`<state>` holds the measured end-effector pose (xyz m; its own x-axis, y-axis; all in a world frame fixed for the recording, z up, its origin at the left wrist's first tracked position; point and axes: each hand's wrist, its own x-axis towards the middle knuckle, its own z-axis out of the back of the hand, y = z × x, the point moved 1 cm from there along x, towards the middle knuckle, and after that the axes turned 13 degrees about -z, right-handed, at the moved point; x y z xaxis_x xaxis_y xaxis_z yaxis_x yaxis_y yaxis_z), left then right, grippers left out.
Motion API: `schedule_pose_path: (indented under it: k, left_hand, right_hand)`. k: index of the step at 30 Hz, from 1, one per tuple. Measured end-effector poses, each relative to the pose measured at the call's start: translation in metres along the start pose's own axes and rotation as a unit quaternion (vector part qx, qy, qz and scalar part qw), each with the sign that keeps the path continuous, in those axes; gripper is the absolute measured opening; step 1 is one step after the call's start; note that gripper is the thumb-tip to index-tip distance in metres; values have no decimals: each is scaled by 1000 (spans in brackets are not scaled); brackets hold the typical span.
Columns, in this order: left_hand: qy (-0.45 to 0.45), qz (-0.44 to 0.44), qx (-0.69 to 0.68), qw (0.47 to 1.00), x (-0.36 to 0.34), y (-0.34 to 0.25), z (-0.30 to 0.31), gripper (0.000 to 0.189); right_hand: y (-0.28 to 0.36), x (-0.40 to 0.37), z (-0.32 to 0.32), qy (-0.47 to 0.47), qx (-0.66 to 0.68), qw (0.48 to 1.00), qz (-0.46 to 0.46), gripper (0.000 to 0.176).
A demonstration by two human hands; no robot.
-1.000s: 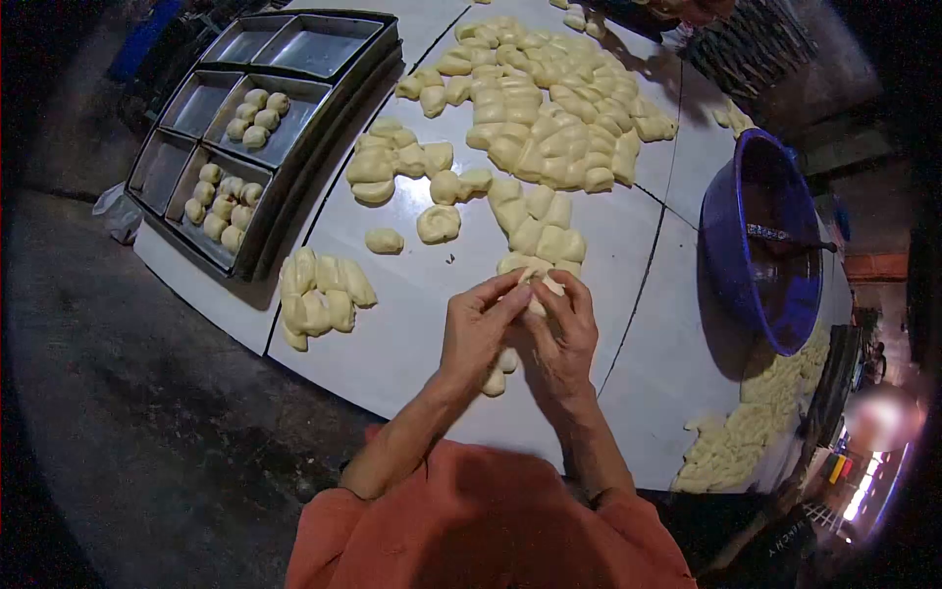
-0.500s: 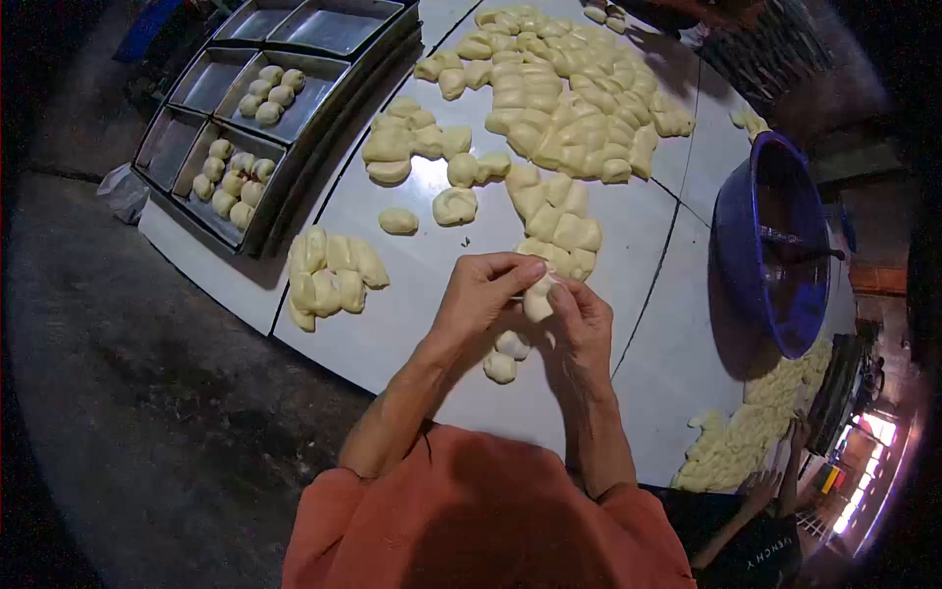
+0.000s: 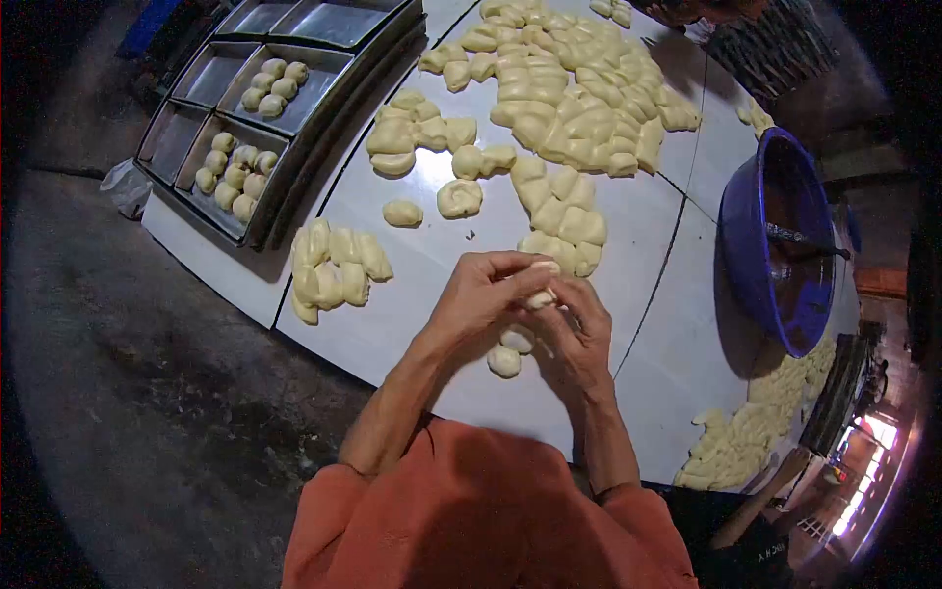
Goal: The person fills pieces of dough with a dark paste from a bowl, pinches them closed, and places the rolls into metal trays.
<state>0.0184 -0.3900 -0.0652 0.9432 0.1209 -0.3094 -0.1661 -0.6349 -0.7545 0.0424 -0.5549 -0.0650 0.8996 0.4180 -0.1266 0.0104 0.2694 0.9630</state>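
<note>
A small piece of pale dough (image 3: 540, 298) is pinched between both hands above the table, partly covered by the fingers. My left hand (image 3: 483, 294) is closed on its left side, thumb against the dough. From the right, my right hand (image 3: 583, 326) closes its fingertips on the same piece. Just below the hands, two rounded dough balls (image 3: 504, 361) lie on the white table, one partly hidden. Right behind the hands stretches a strip of joined dough pieces (image 3: 561, 218).
A large sheet of dough pieces (image 3: 569, 98) covers the far table, with a smaller cluster (image 3: 337, 267) at left. Metal trays (image 3: 257, 234), some holding dough balls, stand at upper left. A blue basin (image 3: 743, 245) with a dark filling stands right. Another person's arm (image 3: 760, 506) shows lower right.
The dough piece between my hands has been turned, and the fingers now cover more of it. The view has shifted slightly. The other person's hands at lower right have moved.
</note>
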Motion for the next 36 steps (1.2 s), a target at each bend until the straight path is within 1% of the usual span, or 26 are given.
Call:
schedule_pose_path:
  k: [2,3,6,10,11,14,15,18,20,22,24,25,26,27,28,29,30,31,32,33,34,35,36]
  left_hand:
    - [14,-10,41,999,-7,-10,-8,28]
    - [19,-7,42,999,-10,-13,-9,28]
    - [33,-3,-6,999,-5,-9,-3,28]
    - [74,0,86,994,-2,-10,-3,22]
    - [89,-4,113,990,-3,-8,-1,24]
    - [105,6,141,984,-8,-7,-5,27]
    - [102,6,126,987,-11,-2,-6,29]
    - [144,-68,192,968,-11,6,-3,31]
    - [163,-70,166,970,-12,13,1,35]
    - [176,7,180,968,-16,1,0,37]
    - [132,-52,210,967,-11,10,7,31]
    - [111,-45,201,972,-11,11,8,29]
    - [91,-39,192,976,-11,10,9,28]
    - [67,4,154,986,-15,1,3,29]
    - [76,-5,158,984,-15,5,6,30]
    - [86,-13,162,983,-14,13,10,31]
    - [97,-21,166,981,-14,11,9,32]
    - [107,-22,230,967,-16,6,8,34]
    - [87,-15,270,959,-19,-1,4,35]
    - [68,-8,309,949,-23,-9,-1,36]
    - [50,-2,348,936,-26,-12,-3,38]
    - [29,-57,378,924,-27,-7,4,42]
    - [18,-81,408,909,-30,-2,13,42]
  right_hand:
    - [2,1,1,-10,72,997,-22,27]
    - [8,0,0,-19,87,995,-38,19]
    - [0,0,-6,-73,27,996,48,16]
    - [0,0,-22,-161,132,976,65,18]
    - [-9,2,-22,-183,97,972,113,19]
    - [-17,4,-8,-177,-18,977,116,17]
    - [-21,7,-9,-204,-20,969,138,17]
    - [-28,5,-10,-185,87,975,90,16]
    - [-24,5,-10,-170,90,981,34,17]
    - [-22,5,-7,-152,71,986,-9,20]
    - [-20,6,-4,-124,30,991,-39,24]
    - [-15,2,-2,-120,18,991,-54,21]
    - [-5,0,-2,-124,8,992,-26,20]
    - [6,-2,-5,-129,-3,992,2,20]
    - [16,-5,-6,-132,-12,991,29,21]
    - [22,-8,5,-39,-84,994,62,30]
    - [16,-12,9,-37,-87,994,45,29]
    - [8,-16,11,-36,-91,995,29,29]
    - [3,-19,13,-37,-96,995,13,29]
    - [6,-19,12,-44,-102,993,-28,26]
    - [2,-19,12,-36,-62,994,-82,25]
    - [-6,-18,12,-27,-22,990,-134,24]
    - [-16,-17,11,-16,19,982,-186,24]
